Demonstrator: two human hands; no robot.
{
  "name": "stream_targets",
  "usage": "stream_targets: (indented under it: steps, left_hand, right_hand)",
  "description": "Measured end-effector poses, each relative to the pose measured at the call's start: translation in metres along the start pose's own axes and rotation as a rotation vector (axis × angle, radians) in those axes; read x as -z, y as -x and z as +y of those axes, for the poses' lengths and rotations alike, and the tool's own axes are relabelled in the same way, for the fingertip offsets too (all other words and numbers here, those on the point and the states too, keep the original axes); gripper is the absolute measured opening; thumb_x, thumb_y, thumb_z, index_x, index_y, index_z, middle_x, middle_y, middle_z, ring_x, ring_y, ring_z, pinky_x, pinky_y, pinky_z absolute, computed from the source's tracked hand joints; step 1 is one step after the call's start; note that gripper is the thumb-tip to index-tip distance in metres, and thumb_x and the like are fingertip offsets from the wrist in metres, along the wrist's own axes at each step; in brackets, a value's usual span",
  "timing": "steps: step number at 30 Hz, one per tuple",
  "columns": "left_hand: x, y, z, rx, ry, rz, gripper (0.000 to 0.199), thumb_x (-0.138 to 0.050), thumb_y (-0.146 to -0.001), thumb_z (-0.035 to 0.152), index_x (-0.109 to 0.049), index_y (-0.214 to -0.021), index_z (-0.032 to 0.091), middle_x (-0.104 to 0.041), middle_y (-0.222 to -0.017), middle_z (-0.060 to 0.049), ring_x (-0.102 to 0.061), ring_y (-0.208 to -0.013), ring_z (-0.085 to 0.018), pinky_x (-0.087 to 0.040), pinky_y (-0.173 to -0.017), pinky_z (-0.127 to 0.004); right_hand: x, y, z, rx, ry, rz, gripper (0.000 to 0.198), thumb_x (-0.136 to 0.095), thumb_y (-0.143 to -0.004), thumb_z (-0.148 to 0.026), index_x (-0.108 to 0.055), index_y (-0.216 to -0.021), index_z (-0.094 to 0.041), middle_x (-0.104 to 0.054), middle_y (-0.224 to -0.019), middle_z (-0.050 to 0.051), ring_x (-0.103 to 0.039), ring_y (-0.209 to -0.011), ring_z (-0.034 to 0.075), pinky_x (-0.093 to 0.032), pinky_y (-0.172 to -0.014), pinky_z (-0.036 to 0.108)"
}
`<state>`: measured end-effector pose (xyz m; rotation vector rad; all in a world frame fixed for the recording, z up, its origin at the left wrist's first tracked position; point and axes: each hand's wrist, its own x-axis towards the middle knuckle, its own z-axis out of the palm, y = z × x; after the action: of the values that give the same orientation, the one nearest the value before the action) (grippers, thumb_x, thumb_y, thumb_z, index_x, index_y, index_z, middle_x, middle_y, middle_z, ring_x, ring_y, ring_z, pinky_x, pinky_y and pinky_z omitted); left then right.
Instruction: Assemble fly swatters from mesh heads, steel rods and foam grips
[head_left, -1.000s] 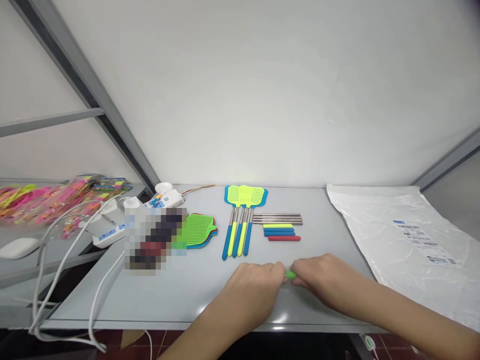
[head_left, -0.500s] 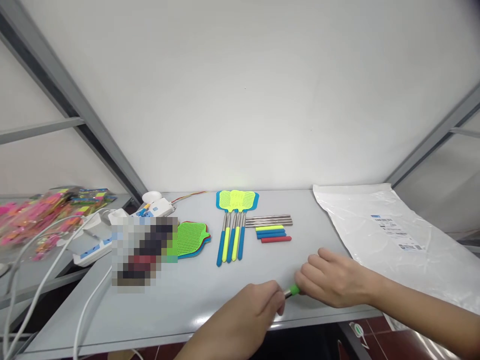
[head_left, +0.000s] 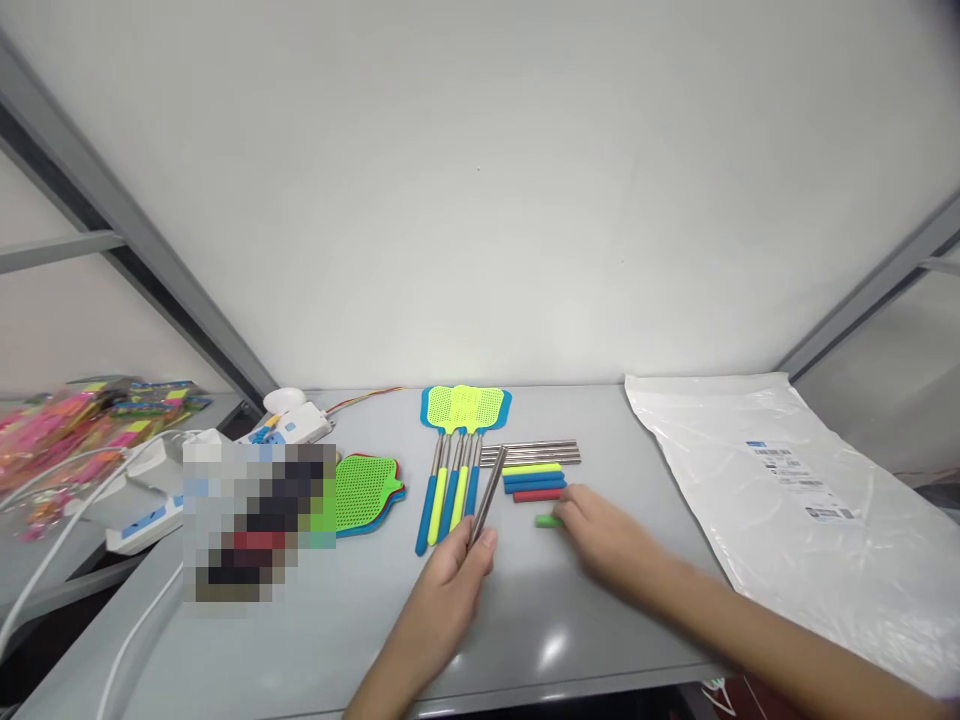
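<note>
My left hand is closed round a metal rod, which points up and away, tilted. Between its fingers my right hand grips one end of a green handle sleeve, low over the table just in front of a red handle sleeve. Beyond that lie blue sleeves and a yellow sleeve, side by side. Several more metal rods rest behind them. Left of these, fly swatters with yellow and blue heads lie in a row, their handles toward me.
A stack of swatter heads, green on top, lies left of the swatters. Further left are a power strip, white cables and a blurred-out patch. A large white plastic bag covers the right side. Bagged colourful items sit far left.
The green sleeve and metal rod, joined between my hands before, are now apart. My left hand has raised the rod leftward; my right hand has carried the sleeve forward to the other sleeves.
</note>
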<state>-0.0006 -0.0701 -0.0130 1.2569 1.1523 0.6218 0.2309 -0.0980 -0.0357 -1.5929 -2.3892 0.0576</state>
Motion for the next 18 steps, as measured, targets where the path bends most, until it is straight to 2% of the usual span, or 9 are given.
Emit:
stream_targets:
  steps: [3, 6, 11, 15, 18]
  left_hand:
    - [-0.018, -0.007, -0.006, -0.115, -0.148, 0.085, 0.035, -0.048, -0.088, 0.053, -0.043, -0.074, 0.021, -0.04, -0.065, 0.004, -0.04, -0.059, -0.013, -0.034, -0.055, -0.024]
    - [-0.027, -0.012, -0.01, -0.217, -0.227, 0.128, 0.031, -0.048, -0.09, 0.047, -0.041, -0.073, 0.021, -0.043, -0.07, 0.004, -0.044, -0.063, -0.013, -0.038, -0.06, -0.025]
    - [-0.031, -0.021, -0.009, -0.204, -0.271, 0.172, 0.024, -0.051, -0.087, 0.043, -0.049, -0.093, 0.02, -0.051, -0.085, 0.001, -0.04, -0.05, -0.009, -0.038, -0.053, -0.025]
    - [-0.029, -0.021, -0.009, -0.233, -0.319, 0.184, 0.022, -0.053, -0.085, 0.039, -0.049, -0.096, 0.02, -0.059, -0.094, -0.003, -0.049, -0.054, -0.011, -0.042, -0.055, -0.027]
    - [-0.027, -0.016, -0.011, -0.285, -0.356, 0.17, 0.018, -0.051, -0.086, 0.037, -0.048, -0.093, 0.021, -0.061, -0.108, -0.007, -0.055, -0.063, -0.014, -0.045, -0.06, -0.029]
  right_hand:
    - [-0.018, -0.011, -0.007, 0.037, 0.054, 0.075, 0.017, -0.042, -0.095, -0.014, -0.058, -0.089, -0.016, -0.056, -0.095, 0.009, -0.05, -0.086, 0.022, -0.039, -0.073, 0.033]
    - [-0.02, -0.02, -0.006, -0.024, 0.076, 0.135, 0.013, -0.047, -0.094, -0.017, -0.058, -0.087, -0.017, -0.054, -0.091, 0.008, -0.048, -0.083, 0.021, -0.036, -0.069, 0.032]
    - [-0.01, -0.024, -0.003, -0.132, 0.101, 0.109, 0.009, -0.054, -0.092, -0.025, -0.06, -0.094, -0.018, -0.054, -0.092, 0.007, -0.049, -0.083, 0.022, -0.035, -0.069, 0.032]
    - [-0.003, -0.019, -0.001, -0.194, 0.045, 0.085, 0.02, -0.056, -0.091, -0.033, -0.059, -0.104, -0.019, -0.056, -0.1, 0.009, -0.052, -0.091, 0.024, -0.041, -0.075, 0.035]
    - [-0.007, -0.006, -0.004, -0.319, -0.037, 0.156, 0.041, -0.055, -0.09, -0.04, -0.05, -0.123, -0.017, -0.054, -0.119, 0.014, -0.05, -0.109, 0.029, -0.043, -0.088, 0.042]
